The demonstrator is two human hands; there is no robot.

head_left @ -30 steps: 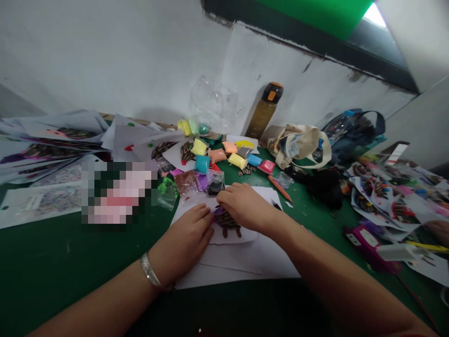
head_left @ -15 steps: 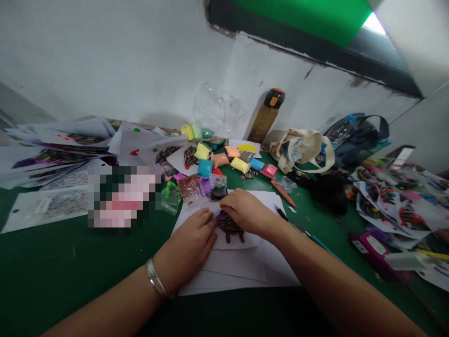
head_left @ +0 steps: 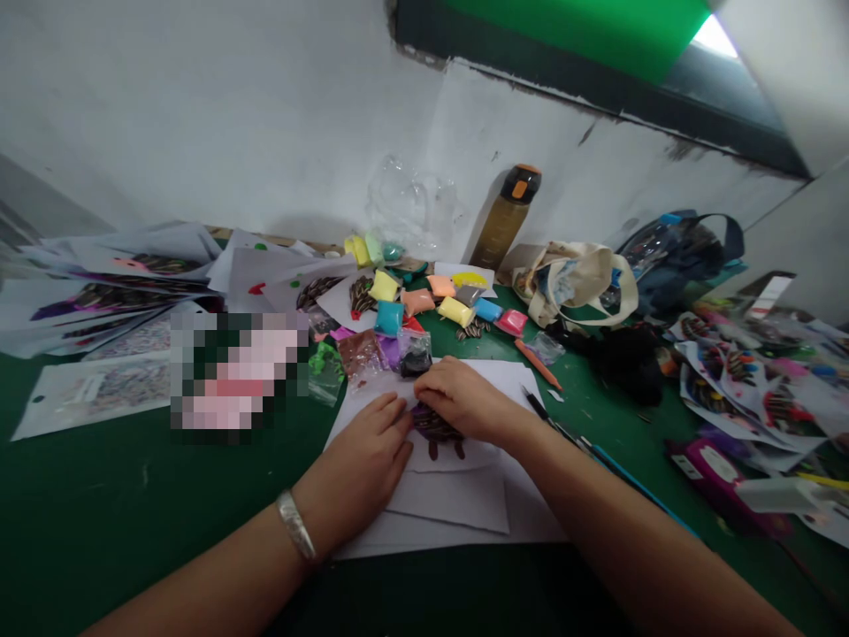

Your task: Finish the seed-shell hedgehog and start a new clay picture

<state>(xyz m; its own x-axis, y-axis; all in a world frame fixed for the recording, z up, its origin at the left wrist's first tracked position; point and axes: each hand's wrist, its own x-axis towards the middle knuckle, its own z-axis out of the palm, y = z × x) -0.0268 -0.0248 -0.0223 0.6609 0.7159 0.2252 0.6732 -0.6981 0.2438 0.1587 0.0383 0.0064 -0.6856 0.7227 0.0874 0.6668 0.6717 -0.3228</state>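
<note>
- The striped, seed-covered figure (head_left: 439, 426) lies flat on a small white sheet (head_left: 455, 460), mid-width on the tabletop (head_left: 199, 504) and well in from its far edge; purple shows on its left side, with two stubby brown legs (head_left: 433, 450) below.
- My left hand (head_left: 362, 464) rests palm-down on the paper, fingers nearly straight and close together, tips at the figure's left side; a shiny metal bangle (head_left: 295, 525) rings the wrist.
- My right hand (head_left: 461, 398) arches over the figure's top, fingers curled and tips bunched; I cannot tell whether they pinch anything.
- Larger smooth white papers (head_left: 457, 504) lie beneath.
- Just beyond my fingers sit crinkly clear bags, one with a black lump (head_left: 415, 361), one brown (head_left: 362, 354).
- Farther toward the far edge, plump pillow-shaped packets (head_left: 455, 310) cluster by loose striped seeds (head_left: 473, 330).
- A ridged-looking brownish bottle (head_left: 505, 221) stands tilted in my view at the far edge, beside a soft cream cloth bag (head_left: 577, 281).
- Toward the tabletop's left edge, thin decorated sheets (head_left: 133, 265) pile up loosely.
</note>
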